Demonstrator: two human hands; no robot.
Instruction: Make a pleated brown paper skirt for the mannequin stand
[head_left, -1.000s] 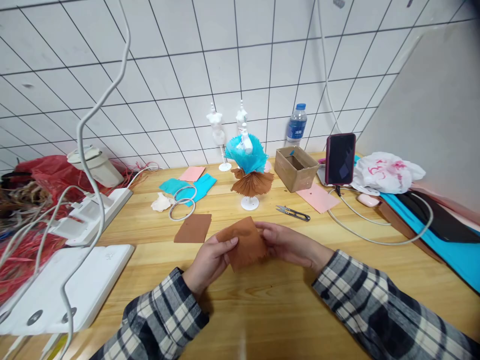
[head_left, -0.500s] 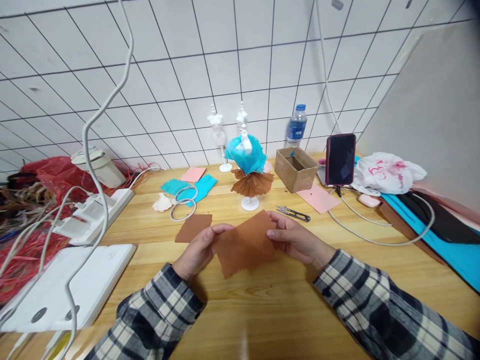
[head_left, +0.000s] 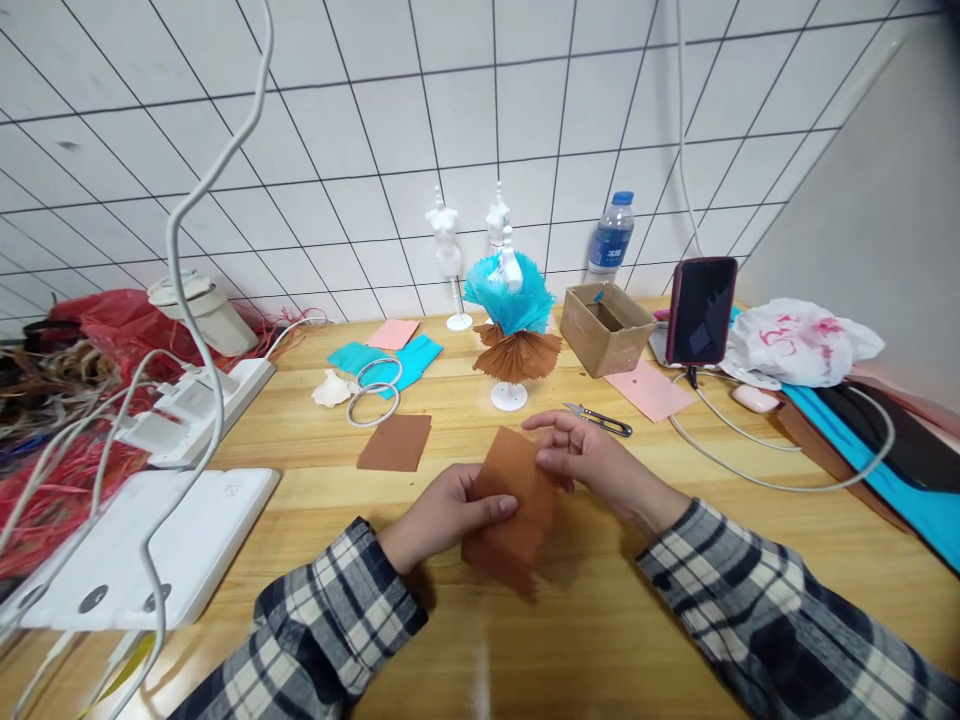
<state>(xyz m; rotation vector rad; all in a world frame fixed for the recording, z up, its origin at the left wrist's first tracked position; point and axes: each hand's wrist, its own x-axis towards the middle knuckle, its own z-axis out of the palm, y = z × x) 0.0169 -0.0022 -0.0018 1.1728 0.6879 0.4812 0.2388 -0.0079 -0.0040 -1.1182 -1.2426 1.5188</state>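
A thin brown crepe-paper sheet (head_left: pixel 517 490), folded over with a ragged lower edge, is held above the table. My left hand (head_left: pixel 450 515) grips its left side, thumb on top. At the upper right edge of the sheet, my right hand (head_left: pixel 592 462) has its thumb against the paper and its index finger raised. Beyond my hands stands a small white dress form (head_left: pixel 510 397) wearing a turquoise pleated ruffle (head_left: pixel 517 300) above a brown pleated one (head_left: pixel 517 355). More brown pieces (head_left: pixel 396 443) lie to the left, and black thread snips (head_left: pixel 600 418) to the right.
Two silver rings (head_left: pixel 373 405) rest by turquoise pieces (head_left: pixel 420 358). Two bare dress forms (head_left: pixel 444 235) stand near the tiled wall. To the right are a cardboard box (head_left: pixel 611 345), water bottle (head_left: pixel 612 240) and phone (head_left: pixel 701 310). A white cable (head_left: pixel 176 260) hangs at left, near a power strip (head_left: pixel 225 415).
The brown sheet, spread between both hands before, is now folded over. My left hand has moved right with its thumb across the paper, and my right index finger has lifted. The view has shifted slightly.
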